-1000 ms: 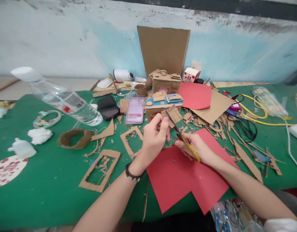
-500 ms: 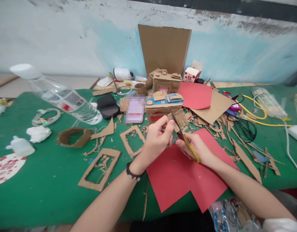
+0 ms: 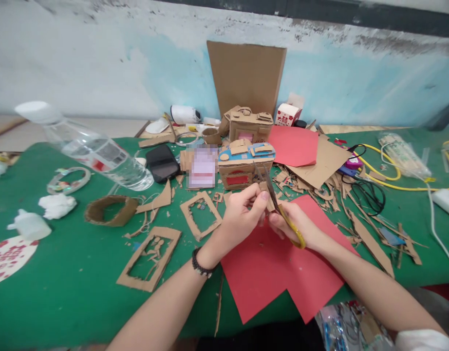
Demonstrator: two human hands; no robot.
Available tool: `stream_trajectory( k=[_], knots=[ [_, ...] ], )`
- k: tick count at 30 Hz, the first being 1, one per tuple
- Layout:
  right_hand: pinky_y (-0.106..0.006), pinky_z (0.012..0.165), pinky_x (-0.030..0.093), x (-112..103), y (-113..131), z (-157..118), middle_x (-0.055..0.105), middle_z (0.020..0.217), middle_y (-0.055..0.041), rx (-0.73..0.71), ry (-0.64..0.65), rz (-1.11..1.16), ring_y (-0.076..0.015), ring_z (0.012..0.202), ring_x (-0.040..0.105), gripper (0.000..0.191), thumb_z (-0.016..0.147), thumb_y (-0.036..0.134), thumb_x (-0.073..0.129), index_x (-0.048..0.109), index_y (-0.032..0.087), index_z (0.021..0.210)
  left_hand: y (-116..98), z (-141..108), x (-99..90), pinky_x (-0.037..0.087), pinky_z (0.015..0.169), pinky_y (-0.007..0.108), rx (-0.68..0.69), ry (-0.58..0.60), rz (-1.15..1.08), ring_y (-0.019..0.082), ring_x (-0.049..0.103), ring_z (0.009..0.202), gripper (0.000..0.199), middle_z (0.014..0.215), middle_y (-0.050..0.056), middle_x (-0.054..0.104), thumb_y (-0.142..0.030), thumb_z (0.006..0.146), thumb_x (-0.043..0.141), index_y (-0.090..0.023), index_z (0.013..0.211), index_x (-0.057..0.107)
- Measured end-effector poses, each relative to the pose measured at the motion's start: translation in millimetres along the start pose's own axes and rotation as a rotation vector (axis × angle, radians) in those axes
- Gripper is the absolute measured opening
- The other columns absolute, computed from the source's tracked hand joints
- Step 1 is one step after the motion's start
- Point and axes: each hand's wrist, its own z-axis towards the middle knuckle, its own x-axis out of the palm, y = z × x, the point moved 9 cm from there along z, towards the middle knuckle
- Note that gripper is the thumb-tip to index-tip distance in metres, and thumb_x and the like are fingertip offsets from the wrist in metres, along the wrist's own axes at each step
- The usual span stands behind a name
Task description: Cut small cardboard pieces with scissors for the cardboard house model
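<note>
Above the tabletop [image 3: 74, 302], left hand [image 3: 244, 212] pinches cardboard piece [image 3: 270, 204] alongside scissors [image 3: 292, 227] clasped in right hand [image 3: 297, 220], tips angled left toward far edge.

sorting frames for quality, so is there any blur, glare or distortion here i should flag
Head view: light looks soft and even, with no harsh glare; head view: the bottle near the left edge leans and looks stretched, probably lens distortion; head view: a mosaic hides the lilac item; head view: the scissors look slightly soft.
</note>
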Motion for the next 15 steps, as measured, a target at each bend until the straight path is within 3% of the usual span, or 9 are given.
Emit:
stream_trajectory(
  k=[4, 7, 11, 15],
  knots=[
    [-0.027, 0.049, 0.034, 1.5, -0.3, -0.2, 0.051, 0.059, 0.0060, 0.024, 0.022, 0.026, -0.0117, 0.049, 0.046, 0.066, 0.094, 0.087, 0.061, 0.059, 0.022, 0.092, -10.8, 1.6, -7.4, 0.043, 0.046, 0.023, 0.048, -0.001, 0.068, 0.011, 0.054, 0.045, 0.046, 0.054, -0.003, 0.059, -0.051, 0.108, 0.059, -0.023, 0.073, 0.054],
    [-0.027, 0.049, 0.033, -5.1, -2.1, -1.1, 0.051, 0.060, 0.0063, 0.056, -0.029, 0.028, -0.0112, 0.049, 0.045, 0.065, 0.092, 0.087, 0.064, 0.057, 0.023, 0.090, -20.0, 1.3, -26.0, 0.043, 0.046, 0.022, 0.122, -0.063, 0.129, 0.011, 0.053, 0.043, 0.047, 0.051, -0.003, 0.059, -0.047, 0.108, 0.062, -0.022, 0.068, 0.054],
    [-0.028, 0.050, 0.039, -25.3, -0.3, -1.5, 0.054, 0.060, 0.0049, 0.019, -0.212, 0.097, -0.0134, 0.050, 0.050, 0.062, 0.095, 0.085, 0.062, 0.061, 0.023, 0.096, -26.1, 1.3, -53.9, 0.043, 0.047, 0.022, 0.183, -0.221, 0.125, 0.011, 0.055, 0.042, 0.044, 0.051, -0.004, 0.059, -0.046, 0.110, 0.060, -0.023, 0.072, 0.056],
    [-0.030, 0.048, 0.043, -56.0, 3.6, -3.4, 0.050, 0.054, 0.0053, -0.054, -0.488, 0.161, -0.0140, 0.046, 0.047, 0.064, 0.096, 0.086, 0.058, 0.066, 0.023, 0.098, -23.0, 10.0, -40.1, 0.042, 0.051, 0.022, 0.181, -0.009, 0.416, 0.011, 0.058, 0.045, 0.035, 0.057, -0.003, 0.067, -0.041, 0.109, 0.060, -0.021, 0.082, 0.070]
  ],
)
